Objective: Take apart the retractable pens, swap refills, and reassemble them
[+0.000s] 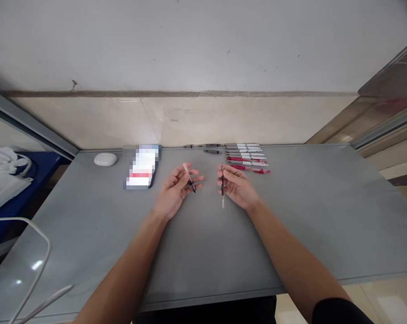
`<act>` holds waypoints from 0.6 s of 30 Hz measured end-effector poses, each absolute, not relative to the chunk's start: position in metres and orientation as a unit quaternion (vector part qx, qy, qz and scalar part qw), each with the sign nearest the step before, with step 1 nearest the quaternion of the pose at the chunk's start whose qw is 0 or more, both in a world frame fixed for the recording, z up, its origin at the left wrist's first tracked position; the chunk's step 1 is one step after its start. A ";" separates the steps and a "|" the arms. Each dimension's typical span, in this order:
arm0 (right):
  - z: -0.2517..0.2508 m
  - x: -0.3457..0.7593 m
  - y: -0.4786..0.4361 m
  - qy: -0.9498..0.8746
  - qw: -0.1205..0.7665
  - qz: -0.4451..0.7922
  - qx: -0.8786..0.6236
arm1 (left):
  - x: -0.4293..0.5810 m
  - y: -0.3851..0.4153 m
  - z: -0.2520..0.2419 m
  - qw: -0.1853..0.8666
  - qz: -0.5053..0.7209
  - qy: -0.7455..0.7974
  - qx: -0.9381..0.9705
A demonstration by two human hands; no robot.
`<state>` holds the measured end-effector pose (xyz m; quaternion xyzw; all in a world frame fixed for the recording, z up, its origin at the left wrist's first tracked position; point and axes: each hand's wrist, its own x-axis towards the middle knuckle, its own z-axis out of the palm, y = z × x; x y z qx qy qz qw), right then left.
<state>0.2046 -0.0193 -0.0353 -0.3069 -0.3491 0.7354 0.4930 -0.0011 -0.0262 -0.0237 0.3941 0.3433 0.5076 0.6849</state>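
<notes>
My left hand [176,186] pinches a clear pen barrel [186,169] with a dark lower end between thumb and fingers, the other fingers spread. In my right hand [239,185] an ink refill [222,189] hangs upright, dark along most of its length with a yellowish, then whitish lower end. The two hands are apart above the grey table. Just beyond them lies a short dark pen part [212,151]. Behind it, a dark pen [203,145] lies along the wall.
Several white and red pens [246,155] lie in a row beyond my right hand. A phone [143,166] with a blurred screen and a white oval case [105,159] are at the left. A white cable [48,247] curves over the near left of the table [203,261].
</notes>
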 end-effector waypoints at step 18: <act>-0.035 0.194 -0.020 -0.393 0.559 0.577 -0.447 | 0.000 -0.032 -0.017 0.622 0.472 0.345 0.520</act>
